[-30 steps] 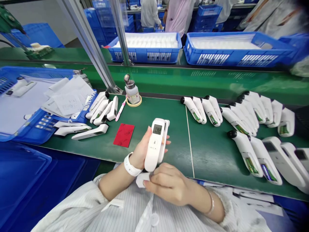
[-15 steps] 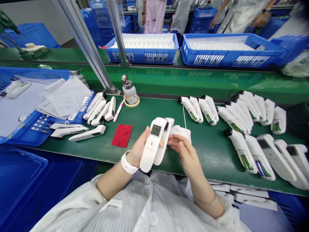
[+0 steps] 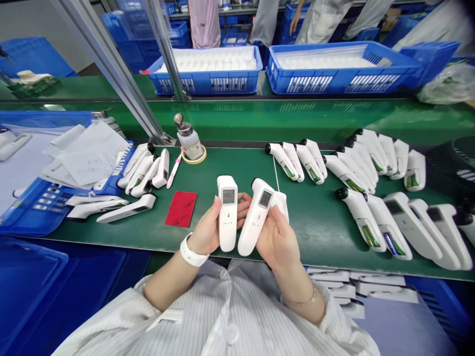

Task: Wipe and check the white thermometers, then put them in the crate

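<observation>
My left hand point(image 3: 206, 228) is closed around a white infrared thermometer point(image 3: 227, 217), its small grey screen facing up at me. A second infrared thermometer point(image 3: 254, 220), tilted to the right, is held in my right hand point(image 3: 279, 236), thumb along its side. The two thermometers are apart, side by side above the green bench point(image 3: 148, 232). Behind my right hand a white cloth point(image 3: 281, 203) lies partly hidden. To the left of my hands is a red square pad point(image 3: 180, 209).
Rows of white thermometers point(image 3: 361, 217) with several open battery bays lie at right. More thermometers point(image 3: 126, 212) lie at left beside a blue crate point(image 3: 48, 210) with papers point(image 3: 89, 155). A pump bottle point(image 3: 188, 138) and a pink-and-white brush point(image 3: 174, 170) stand near a metal post point(image 3: 122, 74).
Both thermometers were together in my left hand; now my right hand has taken one, and they are spread apart. The view has shifted slightly.
</observation>
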Available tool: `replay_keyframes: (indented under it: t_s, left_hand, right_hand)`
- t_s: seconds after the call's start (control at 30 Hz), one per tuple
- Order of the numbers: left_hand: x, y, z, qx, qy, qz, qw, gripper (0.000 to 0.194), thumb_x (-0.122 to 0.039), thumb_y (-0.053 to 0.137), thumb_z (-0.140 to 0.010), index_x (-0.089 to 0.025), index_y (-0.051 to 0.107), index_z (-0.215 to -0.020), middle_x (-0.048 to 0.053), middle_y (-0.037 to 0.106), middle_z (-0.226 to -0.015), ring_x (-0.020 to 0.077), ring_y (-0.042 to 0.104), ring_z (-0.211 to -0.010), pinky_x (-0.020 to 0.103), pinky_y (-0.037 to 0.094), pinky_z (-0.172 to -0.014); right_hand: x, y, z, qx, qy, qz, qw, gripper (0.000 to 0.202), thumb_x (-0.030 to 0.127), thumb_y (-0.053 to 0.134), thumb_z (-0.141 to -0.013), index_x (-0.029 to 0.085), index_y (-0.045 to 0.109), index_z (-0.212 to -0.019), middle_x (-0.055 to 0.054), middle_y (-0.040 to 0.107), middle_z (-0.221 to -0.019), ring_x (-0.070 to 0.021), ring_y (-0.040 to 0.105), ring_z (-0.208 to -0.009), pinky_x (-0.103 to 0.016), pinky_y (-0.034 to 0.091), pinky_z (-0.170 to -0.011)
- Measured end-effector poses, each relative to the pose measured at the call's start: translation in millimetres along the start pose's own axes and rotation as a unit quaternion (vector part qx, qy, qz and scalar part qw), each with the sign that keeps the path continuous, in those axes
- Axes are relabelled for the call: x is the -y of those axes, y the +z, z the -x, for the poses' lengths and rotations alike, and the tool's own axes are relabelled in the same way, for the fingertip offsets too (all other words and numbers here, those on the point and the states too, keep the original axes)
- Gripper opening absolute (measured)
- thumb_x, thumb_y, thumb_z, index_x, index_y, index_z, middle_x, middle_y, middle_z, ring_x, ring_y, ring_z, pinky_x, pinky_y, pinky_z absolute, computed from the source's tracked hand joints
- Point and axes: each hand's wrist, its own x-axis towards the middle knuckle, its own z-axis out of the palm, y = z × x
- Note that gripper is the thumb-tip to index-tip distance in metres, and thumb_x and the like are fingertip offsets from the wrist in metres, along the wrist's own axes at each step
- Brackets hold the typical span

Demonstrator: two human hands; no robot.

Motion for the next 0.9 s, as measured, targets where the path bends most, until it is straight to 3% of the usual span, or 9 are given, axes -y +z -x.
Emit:
replay_keyframes:
  t_s: [0.1,0.43,0.53,0.7,0.9]
  left_hand:
    - [0.4,-0.4,-0.4,0.001,-0.009,0.028,1.0,0.047,-0.05,0.037,-0.089,-0.019,0.057,-0.118,0.01,0.062,-0.117,0.0238,0.054,-0.113,0.037,0.041,-0.097]
    - [-2.7,2.7,-1.7,-0.029,-0.028,0.03,0.999,0.038,-0.035,0.038,-0.09,-0.014,0.06,-0.112,0.01,0.068,-0.101,0.0245,0.061,-0.102,0.038,0.044,-0.092]
    - [-0.9,-2.1,0.3,-0.032,0.002,-0.022,0.999,0.031,-0.026,0.051,-0.084,-0.016,0.059,-0.112,0.007,0.067,-0.106,0.0225,0.06,-0.103,0.034,0.043,-0.092]
    - [4.0,-9.9,1.5,-0.037,0.031,-0.135,0.99,0.04,-0.022,0.063,-0.079,-0.019,0.054,-0.118,0.007,0.063,-0.112,0.0188,0.059,-0.099,0.026,0.045,-0.083]
    - [6.8,-10.5,-0.3,-0.046,0.062,-0.158,0.984,0.046,-0.018,0.066,-0.076,-0.022,0.046,-0.117,0.006,0.062,-0.108,0.0175,0.06,-0.095,0.025,0.047,-0.075]
  right_hand:
    - [0.8,-0.1,1.6,-0.005,0.015,-0.023,1.0,0.042,0.047,0.033,-0.089,0.022,0.054,-0.117,-0.006,0.053,-0.13,-0.026,0.05,-0.12,-0.046,0.051,-0.089]
    - [4.3,1.2,1.8,-0.002,0.021,-0.033,0.999,0.038,0.04,0.035,-0.089,0.02,0.056,-0.114,-0.007,0.061,-0.12,-0.0261,0.058,-0.108,-0.047,0.05,-0.091]
    - [1.8,-1.4,3.1,-0.005,-0.001,0.004,1.0,0.037,0.034,0.042,-0.087,0.024,0.052,-0.121,-0.004,0.056,-0.128,-0.0252,0.052,-0.117,-0.047,0.046,-0.097]
    - [-6.7,-8.4,7.3,-0.013,-0.026,0.057,0.998,0.049,0.027,0.053,-0.083,0.032,0.043,-0.13,0.002,0.039,-0.143,-0.0213,0.035,-0.132,-0.046,0.035,-0.107]
    - [-16.2,-10.2,9.4,0.005,-0.049,0.104,0.993,0.06,0.027,0.062,-0.079,0.036,0.039,-0.134,0.0,0.035,-0.145,-0.0217,0.04,-0.129,-0.045,0.04,-0.103]
